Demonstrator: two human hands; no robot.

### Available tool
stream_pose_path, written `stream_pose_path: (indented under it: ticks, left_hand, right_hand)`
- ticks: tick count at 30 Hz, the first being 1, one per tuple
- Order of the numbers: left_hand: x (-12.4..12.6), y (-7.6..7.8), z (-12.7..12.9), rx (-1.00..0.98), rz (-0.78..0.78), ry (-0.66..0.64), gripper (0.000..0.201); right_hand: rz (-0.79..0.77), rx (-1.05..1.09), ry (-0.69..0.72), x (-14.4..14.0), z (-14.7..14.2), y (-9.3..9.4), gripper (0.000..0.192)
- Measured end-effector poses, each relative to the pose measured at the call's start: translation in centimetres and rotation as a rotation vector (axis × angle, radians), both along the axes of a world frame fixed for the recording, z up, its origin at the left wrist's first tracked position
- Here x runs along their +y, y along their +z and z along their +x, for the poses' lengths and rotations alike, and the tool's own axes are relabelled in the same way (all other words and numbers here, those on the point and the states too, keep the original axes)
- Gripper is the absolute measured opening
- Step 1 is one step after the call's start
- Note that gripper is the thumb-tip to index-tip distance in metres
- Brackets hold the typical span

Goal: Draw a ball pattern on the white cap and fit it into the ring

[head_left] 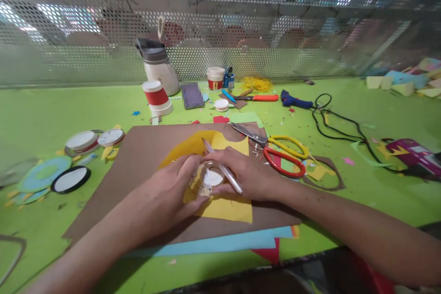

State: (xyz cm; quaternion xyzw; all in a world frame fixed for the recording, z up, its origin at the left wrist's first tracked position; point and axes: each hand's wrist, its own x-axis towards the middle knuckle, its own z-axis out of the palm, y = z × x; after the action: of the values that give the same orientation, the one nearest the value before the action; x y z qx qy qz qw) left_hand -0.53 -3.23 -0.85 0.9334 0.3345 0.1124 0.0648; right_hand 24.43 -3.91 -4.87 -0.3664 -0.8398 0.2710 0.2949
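Both hands meet over a sheet of yellow paper (pixel 229 210) lying on brown cardboard (pixel 132 165). My left hand (pixel 168 186) is closed around the left side of a ring that looks like a roll of tape (pixel 197 183); a white patch shows through its middle. Between the fingers of my right hand (pixel 250 174) is a slim silvery pen (pixel 231 178), its tip pointing away over the paper. Those fingers also touch the ring's right side. A curved darker yellow piece (pixel 186 146) lies behind the hands. Scissors (pixel 284 161) with one red and one yellow handle rest right of them.
At the back stand a white jug (pixel 160 71), a red-and-white cup (pixel 155 97) and a small tub (pixel 216 78). A blue glue gun (pixel 296 101) with a black cord lies right, an orange-handled cutter (pixel 263 98) nearer the middle. Round lids (pixel 81 141) and paper discs (pixel 44 172) sit left.
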Motion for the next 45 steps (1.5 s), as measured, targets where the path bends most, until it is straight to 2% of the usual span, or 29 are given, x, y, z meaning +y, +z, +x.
stream_pose_path:
  ticks: [4,10,16,19,26,30,34,38,43,45]
  left_hand:
    - [0.0,0.0,0.1,0.013,-0.037,0.015,0.037]
    - [-0.2,-0.1,0.1,-0.009,-0.093,0.035,0.046]
    - [0.1,0.2,-0.8,-0.009,-0.142,0.081,0.052]
    - [0.4,0.6,-1.4,-0.001,-0.152,0.119,0.056]
    - [0.6,0.8,-1.8,0.014,-0.184,0.124,0.062]
    - [0.6,0.5,-1.7,0.036,-0.194,0.142,0.064]
    - [0.4,0.7,-1.4,0.091,-0.211,0.161,0.064]
    - [0.3,0.9,-1.1,0.067,-0.247,0.139,0.059]
    - [0.5,0.7,-1.1,0.062,-0.262,0.113,0.062]
    - [0.4,0.8,-1.0,0.055,-0.261,0.099,0.062]
  right_hand:
    - [-0.018,0.002,-0.006,-0.2,0.0,0.2,0.062]
    - [-0.044,-0.003,-0.031,-0.4,0.0,0.4,0.063]
    - [0.045,0.065,-0.054,-0.2,0.5,-0.4,0.064]
    - [0.090,0.007,-0.095,-0.4,0.6,-0.4,0.064]
    - [0.146,-0.044,-0.037,0.0,0.3,-0.4,0.046]
    - [0.091,-0.045,0.022,0.6,0.3,-0.2,0.044]
    - [0.035,-0.073,0.019,0.6,0.5,0.3,0.048]
    - [0.088,-0.022,0.010,0.2,1.1,0.5,0.056]
    - [0.183,0.016,-0.089,-0.6,2.2,1.0,0.033]
    - [0.177,0.012,-0.086,-0.8,2.3,1.2,0.031]
